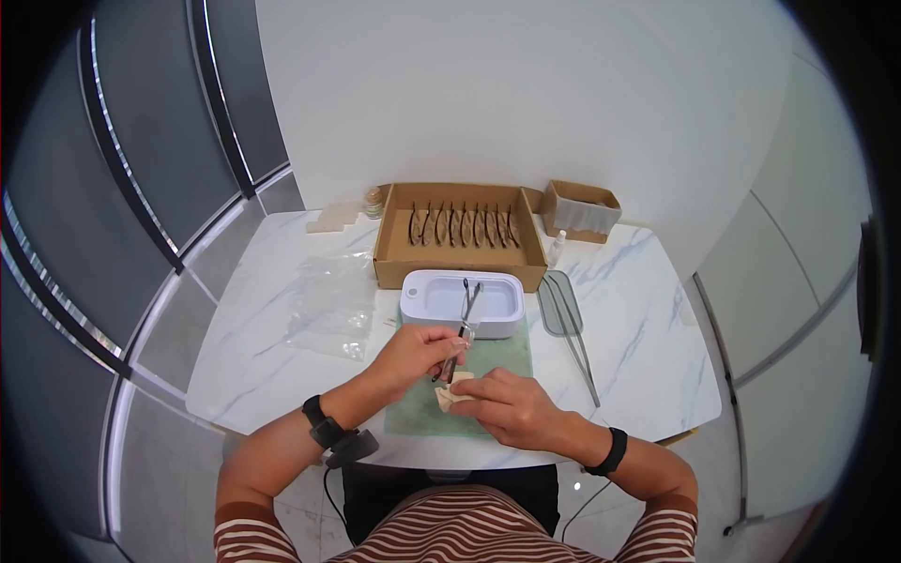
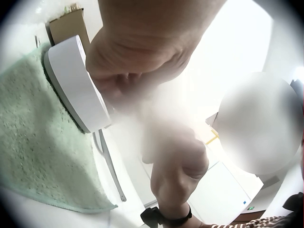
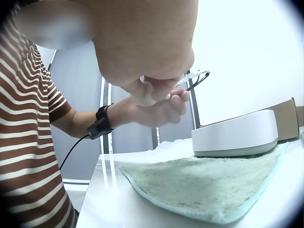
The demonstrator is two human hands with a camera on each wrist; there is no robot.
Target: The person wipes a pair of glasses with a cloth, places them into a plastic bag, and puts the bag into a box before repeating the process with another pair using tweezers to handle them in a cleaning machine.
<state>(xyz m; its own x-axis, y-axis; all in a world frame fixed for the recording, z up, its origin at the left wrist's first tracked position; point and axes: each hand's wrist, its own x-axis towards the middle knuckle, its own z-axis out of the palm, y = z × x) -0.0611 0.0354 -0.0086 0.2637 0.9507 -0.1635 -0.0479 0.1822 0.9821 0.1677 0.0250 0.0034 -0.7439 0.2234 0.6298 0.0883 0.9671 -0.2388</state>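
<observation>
Just below the centre of the frame, gripping a pair of glasses point(image 1: 462, 331) in the fingers of the left hand point(image 1: 424, 355), with temple tips angled up across a pale basin point(image 1: 450, 327). Pinching a beige cloth point(image 1: 445, 399) in the right hand point(image 1: 509, 405), by the lower end of the glasses. Holding both hands close together over a green mat point(image 1: 511, 361); too blurred in the left wrist view to tell of any contact between them. Just beyond the basin, at upper centre, can see a cardboard box point(image 1: 390, 274) with dark curved pieces point(image 1: 465, 227) in a row. At centre right, can make out a flat grey paddle-like item point(image 1: 560, 305); above it, a spray bottle point(image 1: 557, 247). At centre left, can see a clear plastic bag point(image 1: 328, 305) on the marbled table point(image 1: 249, 371).
</observation>
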